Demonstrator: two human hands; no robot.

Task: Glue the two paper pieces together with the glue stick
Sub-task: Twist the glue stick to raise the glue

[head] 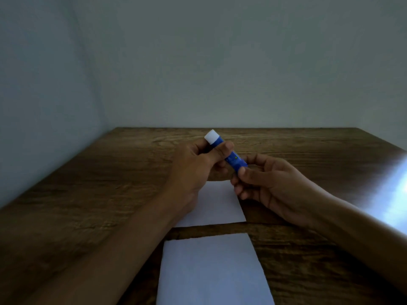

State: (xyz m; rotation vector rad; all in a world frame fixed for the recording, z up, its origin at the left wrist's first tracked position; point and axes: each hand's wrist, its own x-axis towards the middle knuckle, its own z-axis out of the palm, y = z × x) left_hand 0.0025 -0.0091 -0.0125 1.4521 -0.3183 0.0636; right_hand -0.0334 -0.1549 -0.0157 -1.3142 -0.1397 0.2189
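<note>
The glue stick (pixel 226 151) is a smooth blue plastic cylinder with a white end, held tilted above the desk (pixel 88 183), its white end pointing up and away and its blue base pointing down toward the person. The left hand (pixel 198 164) wraps the upper half, fingers curled round the barrel and thumb laid across it just below the white end, so this grip is closed on the tube. The right hand (pixel 264 183) takes the blue base in a narrow pinch between thumb and fingertips, the other fingers curled loosely underneath; this grip too is closed on the tube. Both forearms reach in from the near edge, bare, the left one crossing low over the wood. Directly beneath the two grips lies a flat white paper sheet (pixel 220 205), matte and straight-edged, partly hidden by the left wrist. Nearer the person than that, apart from it by a strip of bare wood, lies a second white sheet (pixel 213 271), larger in view and cut off by the bottom edge. The desk is dark brown wood with strong wavy grain, and a pale glare shines on it to the right of the right grip. Plain grey-white walls (pixel 198 62) rise behind.
</note>
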